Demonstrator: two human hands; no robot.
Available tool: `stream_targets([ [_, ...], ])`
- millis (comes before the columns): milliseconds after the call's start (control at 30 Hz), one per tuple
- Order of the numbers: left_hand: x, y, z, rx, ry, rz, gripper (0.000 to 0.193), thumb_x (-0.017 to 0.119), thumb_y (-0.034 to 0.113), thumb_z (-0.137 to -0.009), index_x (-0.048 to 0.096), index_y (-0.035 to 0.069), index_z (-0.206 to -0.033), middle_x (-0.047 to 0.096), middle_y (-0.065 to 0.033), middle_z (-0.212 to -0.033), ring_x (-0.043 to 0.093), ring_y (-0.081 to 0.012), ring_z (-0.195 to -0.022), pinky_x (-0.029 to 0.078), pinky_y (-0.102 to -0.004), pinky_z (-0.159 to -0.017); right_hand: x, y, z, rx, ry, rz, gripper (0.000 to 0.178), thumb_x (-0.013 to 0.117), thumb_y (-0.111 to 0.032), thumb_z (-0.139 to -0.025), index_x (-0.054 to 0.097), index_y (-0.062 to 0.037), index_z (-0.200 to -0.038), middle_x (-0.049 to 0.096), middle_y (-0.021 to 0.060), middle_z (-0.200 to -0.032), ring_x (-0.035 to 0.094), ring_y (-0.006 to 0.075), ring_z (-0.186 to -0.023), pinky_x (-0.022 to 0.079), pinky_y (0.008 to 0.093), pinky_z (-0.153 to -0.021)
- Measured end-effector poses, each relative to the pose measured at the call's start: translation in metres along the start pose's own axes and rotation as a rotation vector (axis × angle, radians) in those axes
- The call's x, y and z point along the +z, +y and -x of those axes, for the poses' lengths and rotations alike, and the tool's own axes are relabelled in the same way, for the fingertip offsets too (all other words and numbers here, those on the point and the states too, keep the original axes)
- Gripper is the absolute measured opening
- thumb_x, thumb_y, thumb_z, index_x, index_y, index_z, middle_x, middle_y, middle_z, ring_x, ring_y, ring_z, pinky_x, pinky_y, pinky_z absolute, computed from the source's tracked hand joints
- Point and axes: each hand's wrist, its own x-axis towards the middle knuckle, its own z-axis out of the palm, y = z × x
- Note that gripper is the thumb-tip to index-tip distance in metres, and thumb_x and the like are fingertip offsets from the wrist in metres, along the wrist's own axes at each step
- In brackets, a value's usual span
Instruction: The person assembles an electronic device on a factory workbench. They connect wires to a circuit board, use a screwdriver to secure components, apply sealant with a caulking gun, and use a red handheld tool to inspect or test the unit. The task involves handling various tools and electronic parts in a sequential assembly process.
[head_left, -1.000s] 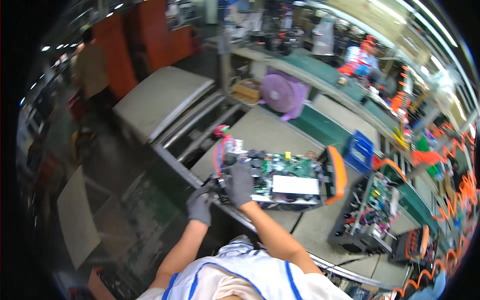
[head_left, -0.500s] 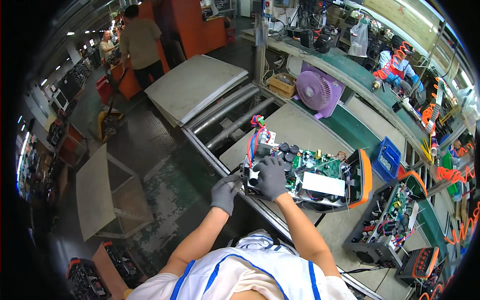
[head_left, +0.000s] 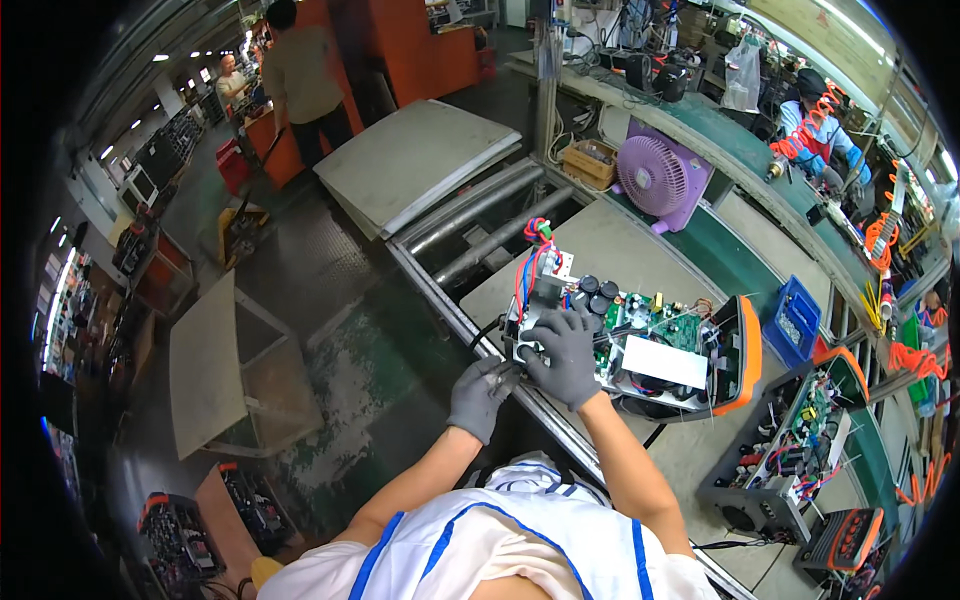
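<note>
An open electronic unit (head_left: 685, 322) lies on the line in front of me, its green circuit board, black capacitors and white plate showing. An orange-rimmed panel (head_left: 748, 355) closes its right end; red and blue wires (head_left: 526, 275) rise at its left end. My right hand (head_left: 565, 358), in a grey glove, reaches over that left end with bent fingers closed on a part they hide. My left hand (head_left: 483, 400), also gloved, is closed at the unit's lower left corner, its fingertips pinching something small and dark that I cannot make out. A black cable (head_left: 487, 333) sticks out beside it.
A second open unit (head_left: 790, 450) stands to the right, near a blue bin (head_left: 793, 320) of small parts. Beyond the unit are a purple fan (head_left: 655, 178) and metal rollers (head_left: 500, 240). Flat boards (head_left: 420, 160) lie to the far left. Other people work farther off.
The view has shifted, so the scene sits farther right. My left hand has come nearer and rightward to the unit's corner, uncovering the black cable. My right thumb has moved toward that corner.
</note>
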Motion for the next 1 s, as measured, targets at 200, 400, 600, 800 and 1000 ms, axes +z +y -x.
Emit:
stream_targets([
  [200,0.016,-0.002,0.005,0.064,-0.091,-0.022,0.048,0.038,-0.005,-0.083,0.043,-0.003,-0.130,0.055,-0.0185,-0.119,0.057,-0.0232,-0.102,0.048,-0.0352,-0.088,-0.011,-0.020,0.015,-0.011,-0.189,-0.044,0.017,0.072,-0.027,-0.069,0.071,-0.0242,-0.086,0.057,0.0001,-0.088,0.051,0.0237,-0.097,0.025,0.0502,-0.105],
  [400,0.020,-0.007,0.002,0.059,-0.165,0.063,0.047,0.036,-0.005,-0.086,0.042,-0.002,-0.132,0.055,-0.0178,-0.118,0.057,-0.0228,-0.103,0.048,-0.0343,-0.090,-0.002,-0.018,0.021,0.040,-0.080,-0.174,0.018,0.073,-0.024,-0.069,0.070,-0.0158,-0.084,0.059,0.0020,-0.090,0.050,0.0263,-0.095,0.034,0.0415,-0.091],
  [600,0.022,0.003,0.005,-0.020,-0.125,-0.022,0.029,0.046,0.006,-0.092,0.048,0.002,-0.120,0.054,-0.0143,-0.111,0.056,-0.0220,-0.101,0.048,-0.0344,-0.087,-0.003,-0.008,0.010,0.070,0.051,-0.248,0.014,0.069,-0.019,-0.074,0.063,-0.0094,-0.081,0.059,0.0054,-0.091,0.049,0.0275,-0.093,0.036,0.0396,-0.085],
  [800,0.041,0.032,-0.029,1.054,0.124,-1.489,0.068,0.079,0.025,-0.066,0.045,0.004,-0.121,0.053,-0.0179,-0.103,0.058,-0.0335,-0.089,0.049,-0.0420,-0.077,0.011,0.037,-0.024,0.227,0.093,0.150,0.013,0.071,-0.021,-0.072,0.068,-0.0119,-0.080,0.061,0.0049,-0.092,0.050,0.0281,-0.096,0.036,0.0425,-0.081],
  [1000,0.074,0.048,-0.045,0.644,0.076,-1.766,0.063,0.071,0.036,-0.071,0.049,0.006,-0.123,0.056,-0.0154,-0.105,0.060,-0.0332,-0.095,0.050,-0.0449,-0.077,0.029,0.039,-0.035,0.284,0.017,0.091,0.011,0.072,-0.025,-0.071,0.071,-0.0165,-0.076,0.062,0.0009,-0.088,0.052,0.0259,-0.098,0.034,0.0421,-0.085],
])
